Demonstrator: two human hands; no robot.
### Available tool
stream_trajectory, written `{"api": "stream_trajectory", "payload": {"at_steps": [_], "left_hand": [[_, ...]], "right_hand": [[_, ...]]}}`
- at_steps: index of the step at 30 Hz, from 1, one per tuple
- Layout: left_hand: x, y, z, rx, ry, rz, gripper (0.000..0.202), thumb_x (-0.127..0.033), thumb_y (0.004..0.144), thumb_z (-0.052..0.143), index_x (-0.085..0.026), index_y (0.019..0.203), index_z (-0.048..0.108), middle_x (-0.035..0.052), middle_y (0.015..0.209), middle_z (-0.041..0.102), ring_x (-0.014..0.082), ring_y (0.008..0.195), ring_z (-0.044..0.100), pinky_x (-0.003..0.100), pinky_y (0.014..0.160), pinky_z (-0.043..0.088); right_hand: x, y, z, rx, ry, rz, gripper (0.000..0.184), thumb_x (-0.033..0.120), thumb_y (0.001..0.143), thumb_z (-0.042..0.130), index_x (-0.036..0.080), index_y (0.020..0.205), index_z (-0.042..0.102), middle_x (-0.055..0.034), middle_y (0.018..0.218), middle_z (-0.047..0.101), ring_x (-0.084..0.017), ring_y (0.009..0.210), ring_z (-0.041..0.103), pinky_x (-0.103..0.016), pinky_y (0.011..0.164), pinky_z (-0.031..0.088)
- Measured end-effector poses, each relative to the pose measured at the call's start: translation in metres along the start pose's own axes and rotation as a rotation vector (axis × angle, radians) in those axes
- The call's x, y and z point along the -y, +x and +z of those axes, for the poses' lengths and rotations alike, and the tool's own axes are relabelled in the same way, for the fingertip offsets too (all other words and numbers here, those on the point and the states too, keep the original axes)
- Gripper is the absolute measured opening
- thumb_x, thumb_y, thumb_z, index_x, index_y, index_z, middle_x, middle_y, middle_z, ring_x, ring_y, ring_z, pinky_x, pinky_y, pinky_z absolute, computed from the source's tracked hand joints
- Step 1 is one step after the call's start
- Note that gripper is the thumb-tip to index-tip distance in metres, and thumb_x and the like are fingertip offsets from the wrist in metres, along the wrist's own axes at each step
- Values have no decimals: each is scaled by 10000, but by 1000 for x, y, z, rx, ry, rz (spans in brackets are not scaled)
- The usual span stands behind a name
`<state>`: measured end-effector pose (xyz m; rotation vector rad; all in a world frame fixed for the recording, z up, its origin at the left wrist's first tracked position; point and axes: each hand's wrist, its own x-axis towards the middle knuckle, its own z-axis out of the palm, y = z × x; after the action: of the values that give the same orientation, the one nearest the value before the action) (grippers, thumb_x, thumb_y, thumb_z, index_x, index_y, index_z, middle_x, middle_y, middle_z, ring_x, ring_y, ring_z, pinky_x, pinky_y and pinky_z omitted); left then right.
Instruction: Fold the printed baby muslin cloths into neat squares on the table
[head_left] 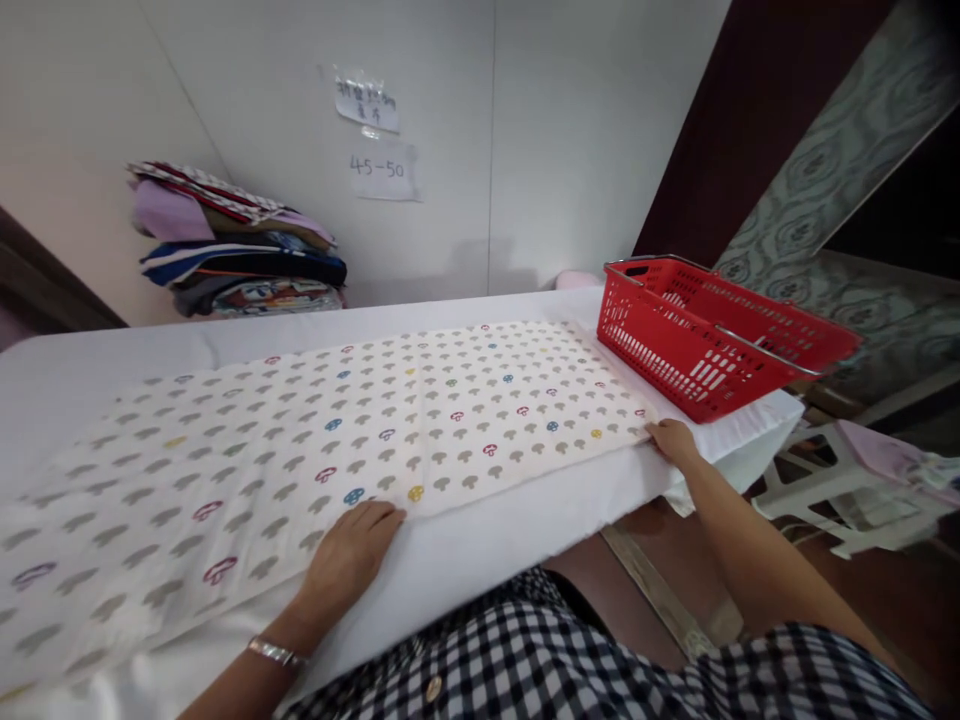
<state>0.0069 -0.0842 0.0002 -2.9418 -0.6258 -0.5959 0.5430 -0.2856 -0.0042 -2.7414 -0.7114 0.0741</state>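
A long white cloth (442, 450) printed with grey and coloured mushrooms lies spread flat along the table. My left hand (358, 545) is at its near edge, fingers close together and bent over the border; the thumb side is partly hidden. At the near right corner, my right hand (673, 440) pinches the cloth between thumb and fingers. A silver bracelet (277, 652) circles my left wrist.
The table has a white tablecloth (517, 535). A red plastic basket (675, 350) stands at its right end, close to the cloth. Folded fabrics (240, 245) are piled at the back left. Paper signs (382, 170) hang on the wall. A white stool (847, 480) stands right.
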Motion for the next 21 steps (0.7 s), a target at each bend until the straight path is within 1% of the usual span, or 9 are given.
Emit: {"api": "stream_trajectory", "payload": {"at_steps": [2,3,5,6,8,11,15,18,21], "left_hand": [[0,-1,1,-2,-22,-20,276,-201,888,364,-186,921,639,56,902,642,178,842,570,312,753,468],[-1,0,2,0,-30,-29,268,-207,892,370,-187,929,634,54,905,638,177,843,567,313,757,464],[-4,3,4,9,-38,-45,247,-223,899,387,-189,957,625,52,908,634,173,841,562,316,762,458],[-7,5,5,18,-42,-50,239,-227,901,395,-189,968,621,51,910,633,171,840,561,315,763,456],[-12,14,6,38,-46,-55,233,-233,905,401,-190,971,619,49,919,633,169,849,560,314,767,453],[-20,27,7,54,-51,-57,232,-236,908,403,-183,939,628,52,934,635,174,877,560,319,777,450],[-26,34,10,50,-92,-115,215,-231,903,423,-179,938,628,49,908,639,168,850,565,319,773,445],[-28,32,9,35,-113,-173,201,-230,900,436,-179,955,622,42,899,639,162,833,563,308,754,445],[-28,33,6,5,-89,-152,195,-211,897,437,-177,936,625,42,883,636,160,822,558,294,721,439]], "right_hand": [[4,-8,-4,-79,-28,-44,359,369,795,490,97,988,620,-157,853,649,-275,811,609,-376,680,474],[10,-15,-4,-143,-27,-121,396,376,804,482,99,1065,590,-171,967,627,-290,915,582,-400,747,463],[27,-34,-3,-254,21,-404,381,361,831,455,131,1114,565,-160,1093,580,-285,1039,523,-418,851,431],[39,-45,-1,-249,71,-579,339,345,843,445,153,1088,579,-142,1090,583,-268,1043,520,-409,875,426],[65,-70,4,-82,174,-879,272,323,864,445,196,1050,598,-100,1044,608,-225,1005,540,-374,877,441],[101,-103,14,121,224,-1140,262,299,868,478,228,1095,589,-75,1083,602,-201,1016,534,-356,873,450],[127,-120,25,153,121,-1289,241,274,875,489,234,1079,611,-79,1132,590,-219,1027,523,-382,845,446],[130,-118,31,107,66,-1299,225,235,884,473,231,1028,646,-74,1080,616,-216,982,537,-371,803,452],[132,-110,29,75,75,-1305,231,224,888,461,225,992,667,-68,1016,634,-203,930,550,-339,773,457]]}}
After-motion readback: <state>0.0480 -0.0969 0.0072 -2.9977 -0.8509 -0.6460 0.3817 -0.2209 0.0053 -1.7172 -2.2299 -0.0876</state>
